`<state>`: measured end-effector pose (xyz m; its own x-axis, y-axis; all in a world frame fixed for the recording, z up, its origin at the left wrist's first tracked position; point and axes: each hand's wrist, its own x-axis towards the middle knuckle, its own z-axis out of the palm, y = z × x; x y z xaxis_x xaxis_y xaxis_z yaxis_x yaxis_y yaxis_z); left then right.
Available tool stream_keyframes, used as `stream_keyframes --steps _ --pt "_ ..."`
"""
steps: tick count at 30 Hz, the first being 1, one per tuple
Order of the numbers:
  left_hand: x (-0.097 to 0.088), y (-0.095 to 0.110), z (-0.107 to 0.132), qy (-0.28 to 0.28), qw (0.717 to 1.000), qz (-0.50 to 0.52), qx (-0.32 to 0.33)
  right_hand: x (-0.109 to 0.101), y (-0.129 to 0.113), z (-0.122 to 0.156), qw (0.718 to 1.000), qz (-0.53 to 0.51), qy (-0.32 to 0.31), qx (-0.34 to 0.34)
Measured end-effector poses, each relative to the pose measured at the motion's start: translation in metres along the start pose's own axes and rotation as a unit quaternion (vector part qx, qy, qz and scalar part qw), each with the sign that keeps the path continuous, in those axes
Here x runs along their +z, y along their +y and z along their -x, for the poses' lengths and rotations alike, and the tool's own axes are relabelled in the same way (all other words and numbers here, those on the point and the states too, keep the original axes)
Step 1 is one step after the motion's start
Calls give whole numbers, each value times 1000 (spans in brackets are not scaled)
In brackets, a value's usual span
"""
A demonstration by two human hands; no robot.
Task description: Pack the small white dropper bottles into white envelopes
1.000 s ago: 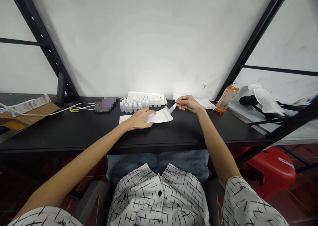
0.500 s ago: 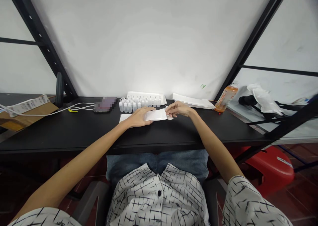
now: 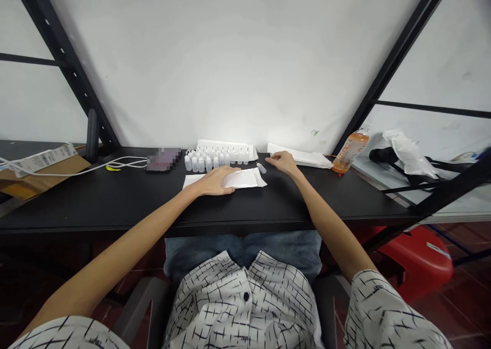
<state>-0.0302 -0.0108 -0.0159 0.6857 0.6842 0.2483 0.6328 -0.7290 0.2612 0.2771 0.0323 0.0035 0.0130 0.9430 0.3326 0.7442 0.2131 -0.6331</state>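
On the black tabletop [image 3: 115, 200], the left hand [image 3: 215, 181] lies open, palm flat on a white padded paper pouch [image 3: 247, 177] whose long axis runs left-right. The right hand [image 3: 283, 161], loosely curled and seemingly empty, sits just right of it, beside 1 small translucent piece [image 3: 261, 168] and a flat white stack [image 3: 307, 158]; white dropper bottles [image 3: 207, 162] stand behind.

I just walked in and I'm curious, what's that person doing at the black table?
A seated person works at the black table. The left hand lies flat on a white pouch. The right hand sits beside a small clear piece lying on the table, next to a stack of white pouches. Little white bottles stand behind.
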Motion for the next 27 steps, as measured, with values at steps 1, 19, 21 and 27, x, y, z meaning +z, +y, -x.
stream_keyframes --steps 1,19,21,27 --pt "1 0 0 -2 1000 -5 -1 5 3 -1 998 58 7 -1" --pt "10 13 4 -85 995 -54 -17 8 -12 0 989 79 -126 -24" --pt "9 14 3 -72 996 -52 -9 1 -11 2 992 -16 -126 12" --pt "8 8 -1 4 998 -48 29 -15 -23 15 951 -268 -142 65"
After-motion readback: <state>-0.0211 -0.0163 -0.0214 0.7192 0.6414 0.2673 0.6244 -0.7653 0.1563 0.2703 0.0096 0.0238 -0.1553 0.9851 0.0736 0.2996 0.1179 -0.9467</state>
